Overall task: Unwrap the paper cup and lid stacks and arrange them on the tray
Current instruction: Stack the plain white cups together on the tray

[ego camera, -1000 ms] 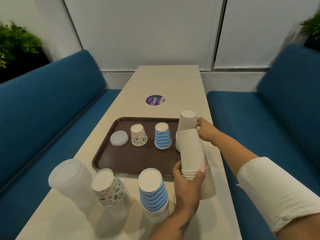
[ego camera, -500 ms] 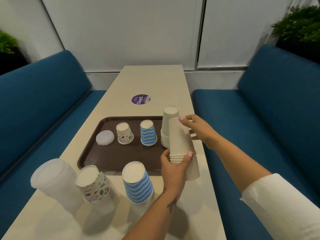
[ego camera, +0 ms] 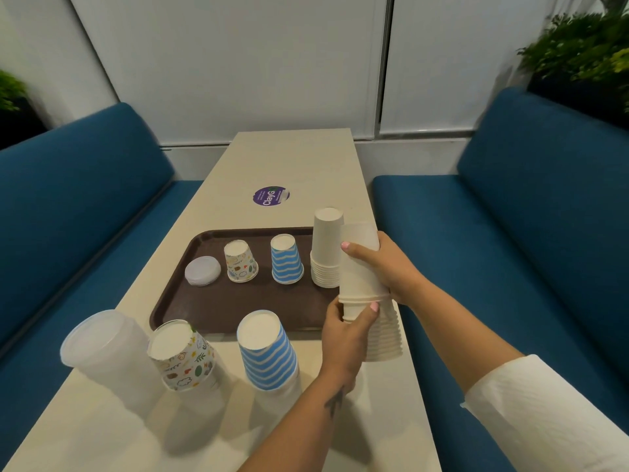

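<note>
Separating plain white cups: right hand (ego camera: 388, 267) gripping upper section (ego camera: 360, 264), left hand (ego camera: 343, 330) pinching lower stack (ego camera: 383, 332) on table (ego camera: 292, 158) beside tray (ego camera: 238, 301); next likely calling for lifting, placing beside tray's white stack (ego camera: 326, 248).

A dark brown tray (ego camera: 218, 304) sits on a pale beige worktop (ego camera: 292, 158) bearing a round purple sticker (ego camera: 271, 196). Cups are plain white (ego camera: 326, 247), blue with white wavy stripes (ego camera: 287, 264), or white with multicoloured doodles (ego camera: 241, 266). A translucent white lid (ego camera: 202, 270). Benches (ego camera: 78, 199) are deep blue.
</note>
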The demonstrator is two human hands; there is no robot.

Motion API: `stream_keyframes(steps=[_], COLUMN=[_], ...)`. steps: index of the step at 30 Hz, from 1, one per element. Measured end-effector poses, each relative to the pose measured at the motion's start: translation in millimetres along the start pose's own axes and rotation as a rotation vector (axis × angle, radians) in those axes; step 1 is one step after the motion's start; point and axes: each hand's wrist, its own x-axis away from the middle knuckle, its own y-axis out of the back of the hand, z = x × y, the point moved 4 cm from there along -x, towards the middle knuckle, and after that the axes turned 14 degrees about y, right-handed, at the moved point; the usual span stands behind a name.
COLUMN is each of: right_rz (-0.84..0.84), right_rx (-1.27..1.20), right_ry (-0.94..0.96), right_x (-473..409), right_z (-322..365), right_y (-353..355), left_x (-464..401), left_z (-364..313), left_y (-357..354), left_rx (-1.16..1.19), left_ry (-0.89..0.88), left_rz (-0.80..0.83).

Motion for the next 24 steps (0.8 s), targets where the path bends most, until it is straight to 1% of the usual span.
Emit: stream_keyframes(steps=[7,9,12,14,21,24], right_rz=[-0.060,-0.017,0.117,0.142,0.031,0.004], right_rx=[-0.048,-0.067,-0.056,-0.049,-0.086,-0.089], right_ry=[-0.031,-0.062,-0.096,-0.100,-0.095,-0.041], right_x=[9.3,11.5,16.0,16.3,-0.3,-15.3], right_z=[-12.5,-17.2,-18.9,-17.5,-8.0,6.2], right_y=[-1.3,-3.8,-9.3,-8.5,4.0,6.5], left_x=[-0.4,-0.6,-2.3,-3.5,-4.4,-4.8], left_z=[6.4,4.8,-0.3,-0.4,5.1,6.5], left_y=[5.5,7.4,8.3,8.2,9.4,10.9], left_rx=[0.004,0.024,0.052,0.047,0.080,0.069], left_ry=[0.018,0.021,0.021,0.016,0.020,0.014], left_rz=[0.039,0.030,0.018,0.007,0.026,0.008])
